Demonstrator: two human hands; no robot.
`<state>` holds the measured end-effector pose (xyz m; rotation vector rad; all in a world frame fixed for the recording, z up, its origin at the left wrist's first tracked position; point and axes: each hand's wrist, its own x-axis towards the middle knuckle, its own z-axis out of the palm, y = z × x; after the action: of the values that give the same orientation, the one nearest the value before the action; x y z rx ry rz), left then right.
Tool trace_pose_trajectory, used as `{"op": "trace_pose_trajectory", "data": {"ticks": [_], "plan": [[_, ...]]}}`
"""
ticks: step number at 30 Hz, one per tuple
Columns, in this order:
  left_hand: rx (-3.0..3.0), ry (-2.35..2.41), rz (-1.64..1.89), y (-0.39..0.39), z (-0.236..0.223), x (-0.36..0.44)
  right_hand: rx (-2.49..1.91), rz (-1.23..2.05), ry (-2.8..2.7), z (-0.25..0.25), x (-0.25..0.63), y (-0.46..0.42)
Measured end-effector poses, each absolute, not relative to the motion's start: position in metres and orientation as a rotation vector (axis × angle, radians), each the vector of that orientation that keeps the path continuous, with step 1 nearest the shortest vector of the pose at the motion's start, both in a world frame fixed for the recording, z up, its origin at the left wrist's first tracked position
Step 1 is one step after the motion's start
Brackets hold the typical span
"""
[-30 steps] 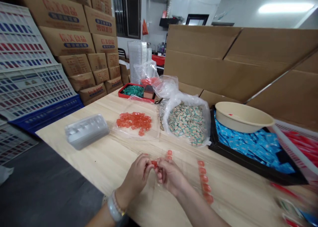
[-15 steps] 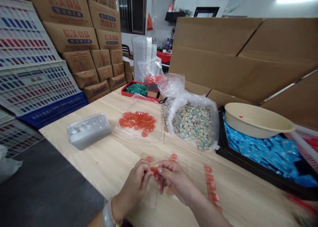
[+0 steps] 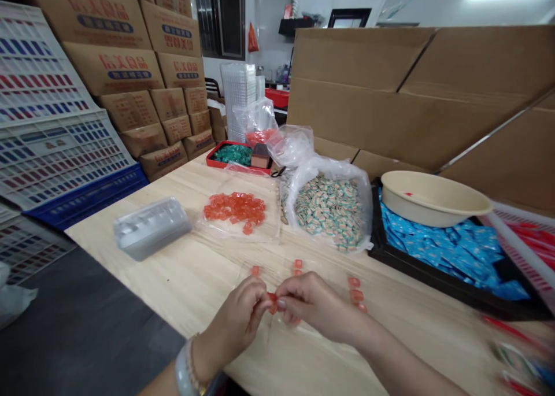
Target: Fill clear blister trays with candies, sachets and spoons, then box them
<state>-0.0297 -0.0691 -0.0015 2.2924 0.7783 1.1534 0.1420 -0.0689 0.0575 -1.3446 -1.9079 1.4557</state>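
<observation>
My left hand (image 3: 247,306) and my right hand (image 3: 306,303) meet at the front of the table, fingertips pinched together. Between them is a small red translucent piece (image 3: 272,303), partly covered by the fingers, so its exact kind is unclear. Around the hands, similar red pieces (image 3: 355,295) lie in rows on clear plastic trays, one at the left (image 3: 255,270) and some just behind my right hand (image 3: 298,264). Farther back, a loose pile of red pieces (image 3: 236,207) rests on a clear plastic bag.
A stack of clear plastic trays (image 3: 151,225) stands left. Behind are a red tray (image 3: 215,162) of green pieces and a bag of small printed squares (image 3: 332,208). At right, a cream basin (image 3: 433,196) sits over blue packets (image 3: 455,257) in a black crate. Cardboard boxes (image 3: 125,66) are stacked beyond.
The view has shifted slightly. My right hand has turned a little, with its forearm lying lower to the right. Both hands still pinch the red piece.
</observation>
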Motion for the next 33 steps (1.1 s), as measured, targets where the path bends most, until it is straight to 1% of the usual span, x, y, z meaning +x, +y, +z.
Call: {"op": "trace_pose_trajectory", "data": {"ticks": [2, 4, 7, 9, 14, 16, 19, 23, 27, 30, 33], "plan": [[2.308, 0.773, 1.145, -0.071, 0.000, -0.027, -1.323, 1.471, -1.915, 0.057, 0.144, -0.071], [2.324, 0.757, 1.148, -0.072, 0.002, -0.026, -1.309, 1.556, -1.822, 0.054, 0.145, -0.073], [2.339, 0.731, 1.155, -0.075, 0.004, -0.023, -1.252, 1.752, -1.531, 0.045, 0.145, -0.074], [2.300, 0.756, 1.141, -0.078, 0.006, -0.020, -1.192, 1.818, -1.356, 0.040, 0.144, -0.076], [1.937, 1.024, 1.056, -0.089, 0.012, -0.007, -1.179, 1.730, -1.259, 0.038, 0.144, -0.085], [1.772, 1.044, 0.998, -0.093, 0.012, -0.001, -1.209, 1.697, -1.285, 0.039, 0.144, -0.090], [1.660, 1.021, 1.001, -0.096, 0.009, 0.005, -1.194, 1.740, -1.254, 0.038, 0.145, -0.095], [1.761, 0.933, 1.081, -0.102, 0.006, 0.006, -1.131, 1.865, -1.147, 0.035, 0.153, -0.098], [2.038, 0.810, 1.132, -0.103, 0.018, 0.001, -1.247, 1.777, -1.384, 0.039, 0.164, -0.099], [2.316, 0.669, 0.998, -0.098, 0.037, -0.004, -1.263, 1.754, -1.543, 0.047, 0.170, -0.099], [2.436, 0.539, 0.826, -0.092, 0.052, -0.007, -1.185, 1.849, -1.499, 0.054, 0.173, -0.099]]}}
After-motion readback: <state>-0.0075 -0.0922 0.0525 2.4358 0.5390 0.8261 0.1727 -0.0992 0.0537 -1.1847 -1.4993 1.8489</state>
